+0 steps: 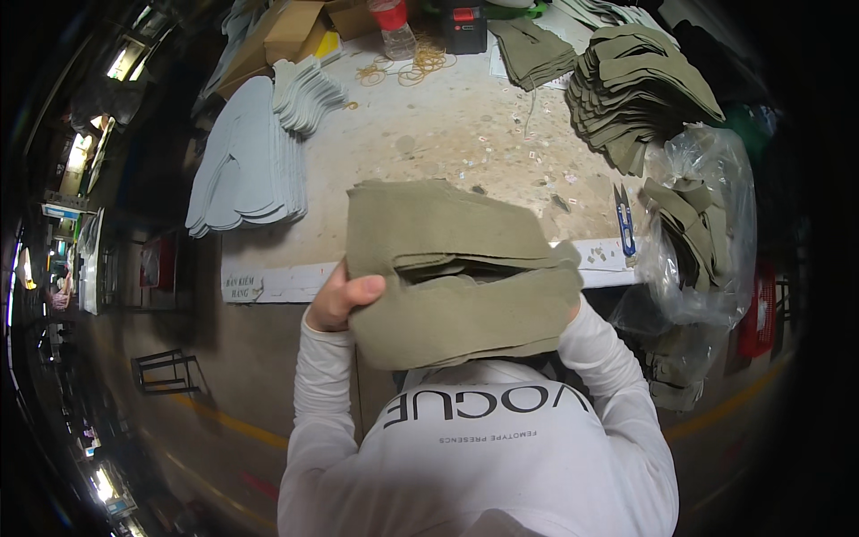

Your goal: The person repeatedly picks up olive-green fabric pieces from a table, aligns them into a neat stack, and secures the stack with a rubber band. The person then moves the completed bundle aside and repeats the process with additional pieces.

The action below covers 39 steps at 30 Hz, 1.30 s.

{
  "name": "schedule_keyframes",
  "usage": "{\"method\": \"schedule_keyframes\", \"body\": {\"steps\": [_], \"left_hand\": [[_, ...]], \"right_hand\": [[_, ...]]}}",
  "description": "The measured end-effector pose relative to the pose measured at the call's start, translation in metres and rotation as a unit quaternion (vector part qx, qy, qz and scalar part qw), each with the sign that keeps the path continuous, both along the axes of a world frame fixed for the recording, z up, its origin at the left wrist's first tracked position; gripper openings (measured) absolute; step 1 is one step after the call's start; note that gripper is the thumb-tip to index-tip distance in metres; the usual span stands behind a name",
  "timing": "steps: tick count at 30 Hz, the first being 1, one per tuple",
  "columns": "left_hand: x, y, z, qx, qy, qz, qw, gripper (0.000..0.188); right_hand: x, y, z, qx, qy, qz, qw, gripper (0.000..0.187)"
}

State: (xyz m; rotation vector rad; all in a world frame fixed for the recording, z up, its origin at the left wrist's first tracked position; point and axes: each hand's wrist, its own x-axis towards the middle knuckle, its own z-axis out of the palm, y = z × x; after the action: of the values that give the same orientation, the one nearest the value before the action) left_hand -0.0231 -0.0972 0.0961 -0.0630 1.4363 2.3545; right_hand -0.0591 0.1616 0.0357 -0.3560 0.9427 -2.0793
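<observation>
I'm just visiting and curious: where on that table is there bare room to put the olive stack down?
The widest bare patch lies mid-table, between the grey pieces on the left and the olive pile on the right. The far edge is crowded with rubber bands, a bottle and boxes. Scissors and a bag fill the right.
</observation>
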Motion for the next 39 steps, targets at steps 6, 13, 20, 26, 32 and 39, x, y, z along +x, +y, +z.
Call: {"method": "schedule_keyframes", "body": {"steps": [6, 13, 20, 26, 32, 39], "left_hand": [[-0.004, 0.035, -0.037, 0.122, -0.043, 0.009, 0.992, 0.073], [-0.033, 0.067, -0.068, -0.27, 0.091, 0.066, 0.956, 0.039], [-0.025, 0.028, -0.069, -0.451, 0.13, 0.104, 0.877, 0.042], [-0.011, -0.003, -0.08, -0.479, 0.103, 0.097, 0.866, 0.05], [0.014, -0.034, -0.056, -0.363, 0.113, 0.11, 0.918, 0.026], [0.006, -0.004, -0.061, -0.445, 0.355, 0.155, 0.807, 0.026]], "right_hand": [[-0.013, 0.035, 0.043, -0.012, 0.015, -0.046, 0.999, 0.026], [-0.062, 0.041, 0.075, 0.281, 0.365, -0.154, 0.874, 0.021], [-0.083, 0.02, 0.109, 0.366, 0.542, -0.09, 0.751, 0.013], [-0.104, -0.042, 0.105, 0.319, 0.618, -0.075, 0.715, 0.015], [-0.093, -0.069, 0.107, 0.275, 0.63, -0.022, 0.726, 0.016], [-0.052, -0.118, 0.089, 0.141, 0.605, -0.041, 0.782, 0.019]]}}
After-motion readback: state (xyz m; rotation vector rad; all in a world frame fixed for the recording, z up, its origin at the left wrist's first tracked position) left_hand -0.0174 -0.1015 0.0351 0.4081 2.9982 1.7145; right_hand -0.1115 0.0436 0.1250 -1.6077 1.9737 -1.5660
